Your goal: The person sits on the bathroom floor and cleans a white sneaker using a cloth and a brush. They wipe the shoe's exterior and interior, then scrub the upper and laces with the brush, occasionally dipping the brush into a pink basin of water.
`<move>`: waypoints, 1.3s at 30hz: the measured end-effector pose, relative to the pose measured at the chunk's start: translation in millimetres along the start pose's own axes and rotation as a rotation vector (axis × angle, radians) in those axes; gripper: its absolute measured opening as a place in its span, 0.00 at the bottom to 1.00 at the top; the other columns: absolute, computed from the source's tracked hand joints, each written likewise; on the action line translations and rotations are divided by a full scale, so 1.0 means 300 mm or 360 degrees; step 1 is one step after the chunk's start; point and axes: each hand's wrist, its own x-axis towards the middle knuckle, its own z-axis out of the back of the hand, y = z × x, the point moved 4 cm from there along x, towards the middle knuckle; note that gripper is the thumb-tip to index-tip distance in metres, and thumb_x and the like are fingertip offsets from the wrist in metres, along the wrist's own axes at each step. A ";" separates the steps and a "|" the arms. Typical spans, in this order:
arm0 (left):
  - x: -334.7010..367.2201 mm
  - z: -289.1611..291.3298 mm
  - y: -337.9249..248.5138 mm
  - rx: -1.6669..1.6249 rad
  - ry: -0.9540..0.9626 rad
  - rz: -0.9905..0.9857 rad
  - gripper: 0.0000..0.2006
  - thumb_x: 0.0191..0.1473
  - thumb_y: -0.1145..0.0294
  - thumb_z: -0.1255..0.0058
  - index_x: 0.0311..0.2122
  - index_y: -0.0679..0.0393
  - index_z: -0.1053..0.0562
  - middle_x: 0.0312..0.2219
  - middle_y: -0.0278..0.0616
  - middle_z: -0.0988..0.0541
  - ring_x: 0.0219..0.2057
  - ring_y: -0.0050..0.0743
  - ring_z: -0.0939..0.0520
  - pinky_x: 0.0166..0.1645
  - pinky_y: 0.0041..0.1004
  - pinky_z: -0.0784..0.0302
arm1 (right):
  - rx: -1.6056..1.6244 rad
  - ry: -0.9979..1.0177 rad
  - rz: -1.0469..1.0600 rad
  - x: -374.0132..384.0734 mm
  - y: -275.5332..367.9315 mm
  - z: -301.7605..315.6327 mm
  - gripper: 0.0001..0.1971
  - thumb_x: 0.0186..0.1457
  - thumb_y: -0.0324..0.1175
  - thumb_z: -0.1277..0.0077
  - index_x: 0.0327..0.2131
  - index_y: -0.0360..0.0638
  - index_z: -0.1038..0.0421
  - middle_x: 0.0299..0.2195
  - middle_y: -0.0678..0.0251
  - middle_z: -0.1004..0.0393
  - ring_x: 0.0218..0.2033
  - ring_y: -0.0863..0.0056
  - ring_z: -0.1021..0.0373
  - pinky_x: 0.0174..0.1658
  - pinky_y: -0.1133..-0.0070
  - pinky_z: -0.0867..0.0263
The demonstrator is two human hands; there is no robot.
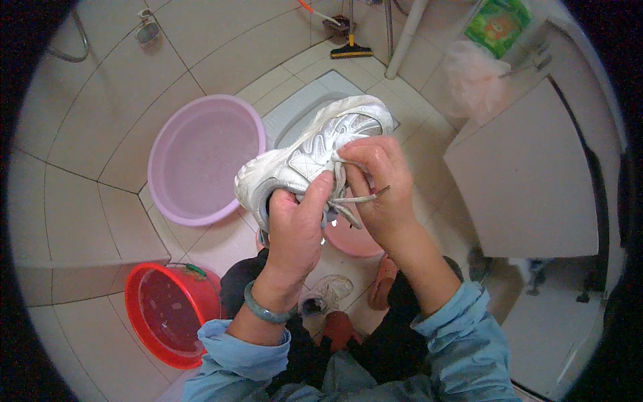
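Note:
A white sneaker (311,149) is held up in front of me, its toe pointing to the upper right. My left hand (295,224) grips it at the ankle opening, the fingers inside the collar and the thumb on the tongue side. With thumb and fingers pinched, my right hand (382,181) holds the shoelace (340,179) near the eyelets. One loose lace end sticks out to the right below that hand. On the floor between my feet lies a second white shoe (333,292).
A purple basin (157,167) of cloudy water stands at the left. Below it is a red bucket (134,288) holding liquid. Partly hidden under my hands is a pink basin (355,244). Behind the sneaker lies a squat toilet (328,84). A white cabinet (529,181) stands right.

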 end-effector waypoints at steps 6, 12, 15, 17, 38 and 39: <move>0.020 0.035 0.021 -0.0101 -0.0043 0.0075 0.11 0.52 0.74 0.58 0.39 0.67 0.31 0.34 0.37 0.26 0.34 0.19 0.27 0.38 0.20 0.32 | -0.0263 0.0068 -0.0185 -0.005 -0.113 -0.011 0.08 0.43 0.23 0.51 0.31 0.42 0.33 0.29 0.59 0.34 0.33 0.61 0.34 0.36 0.72 0.37; 0.037 0.068 0.049 -0.0112 -0.0069 0.0109 0.12 0.52 0.73 0.58 0.40 0.68 0.32 0.35 0.37 0.27 0.33 0.20 0.27 0.38 0.20 0.32 | -0.0002 0.0082 -0.0229 0.007 -0.008 -0.043 0.08 0.42 0.22 0.52 0.31 0.41 0.33 0.30 0.60 0.33 0.32 0.62 0.34 0.34 0.74 0.37; 0.013 0.045 0.048 -0.0069 -0.0039 0.0158 0.12 0.52 0.73 0.58 0.40 0.68 0.32 0.34 0.37 0.27 0.33 0.19 0.27 0.37 0.21 0.32 | -0.0379 0.0064 0.0011 0.000 -0.044 -0.037 0.09 0.42 0.22 0.53 0.31 0.41 0.33 0.31 0.60 0.33 0.33 0.60 0.34 0.35 0.73 0.37; 0.017 0.044 0.057 0.0145 -0.0012 0.0116 0.12 0.52 0.73 0.58 0.40 0.67 0.32 0.34 0.37 0.27 0.33 0.21 0.27 0.36 0.21 0.32 | -0.0627 -0.0017 0.0100 0.031 -0.145 0.002 0.08 0.43 0.23 0.54 0.31 0.41 0.32 0.31 0.60 0.32 0.33 0.59 0.34 0.36 0.72 0.37; 0.060 0.050 0.058 -0.0519 0.0382 0.0657 0.15 0.53 0.67 0.57 0.43 0.64 0.32 0.36 0.41 0.25 0.36 0.26 0.24 0.39 0.27 0.26 | -0.0008 0.0050 -0.0536 0.033 -0.094 0.088 0.11 0.44 0.25 0.50 0.35 0.43 0.32 0.32 0.60 0.33 0.32 0.65 0.32 0.33 0.76 0.34; 0.055 0.054 0.048 -0.0378 0.0341 0.0615 0.14 0.52 0.68 0.56 0.43 0.64 0.32 0.36 0.40 0.25 0.35 0.25 0.24 0.38 0.26 0.27 | 0.0003 0.0023 -0.0530 0.026 -0.094 0.087 0.11 0.44 0.25 0.50 0.35 0.42 0.32 0.32 0.60 0.33 0.32 0.65 0.32 0.33 0.76 0.35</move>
